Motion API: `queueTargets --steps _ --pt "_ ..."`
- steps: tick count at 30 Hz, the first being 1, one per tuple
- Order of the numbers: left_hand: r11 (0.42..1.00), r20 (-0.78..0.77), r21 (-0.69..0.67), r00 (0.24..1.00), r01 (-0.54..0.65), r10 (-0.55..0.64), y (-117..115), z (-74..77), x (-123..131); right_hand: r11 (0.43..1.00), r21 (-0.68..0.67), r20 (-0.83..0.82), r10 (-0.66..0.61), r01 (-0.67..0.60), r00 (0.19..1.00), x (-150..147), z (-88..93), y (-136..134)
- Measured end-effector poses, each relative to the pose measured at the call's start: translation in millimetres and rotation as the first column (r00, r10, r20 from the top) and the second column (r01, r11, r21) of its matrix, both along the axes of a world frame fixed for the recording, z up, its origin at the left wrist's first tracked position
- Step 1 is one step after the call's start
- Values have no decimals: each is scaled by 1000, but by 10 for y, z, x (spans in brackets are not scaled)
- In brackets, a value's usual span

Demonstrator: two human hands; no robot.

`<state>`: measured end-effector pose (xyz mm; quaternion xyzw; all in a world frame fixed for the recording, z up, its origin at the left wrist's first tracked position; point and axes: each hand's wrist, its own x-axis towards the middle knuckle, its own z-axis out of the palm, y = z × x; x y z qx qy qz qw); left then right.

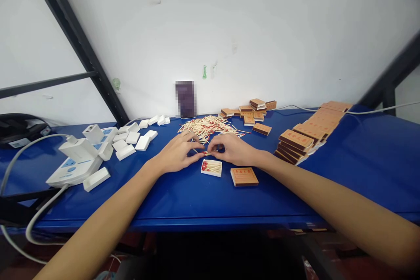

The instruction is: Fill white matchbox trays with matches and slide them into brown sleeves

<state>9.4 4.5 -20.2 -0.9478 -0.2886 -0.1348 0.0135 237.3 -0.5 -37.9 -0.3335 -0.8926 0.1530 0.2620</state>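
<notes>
My left hand (179,153) and my right hand (231,148) meet over the blue table (197,201), fingertips pinched together on a small bundle of red-tipped matches (207,153). Just below them lies an open white matchbox tray (211,167) partly filled with matches. A brown matchbox sleeve (244,176) lies flat to its right. Beyond my hands spreads a loose pile of matches (210,125).
Empty white trays (138,136) lie scattered at left near a white power strip (77,162) with plugged adapters and a grey cable. Brown matchboxes are stacked at right (306,138) and heaped at the back (254,111). A dark object stands against the wall.
</notes>
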Motion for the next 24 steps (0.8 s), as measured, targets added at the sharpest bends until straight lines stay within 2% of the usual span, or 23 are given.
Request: queueTargets --steps 5,10,18,24 --pt "1000 -8 -4 1000 15 -15 23 -34 25 1000 -2 -34 -9 9 999 -67 -16 13" --pt "999 -7 -29 999 -33 33 21 -70 75 998 -47 2 -29 29 1000 -72 22 -1" --pt "991 -159 35 978 -128 132 -44 -46 147 990 -138 -27 -35 30 999 -114 55 -5" --pt "996 -179 59 981 -60 70 -51 -37 140 988 -145 -15 -61 58 998 -104 66 -8"
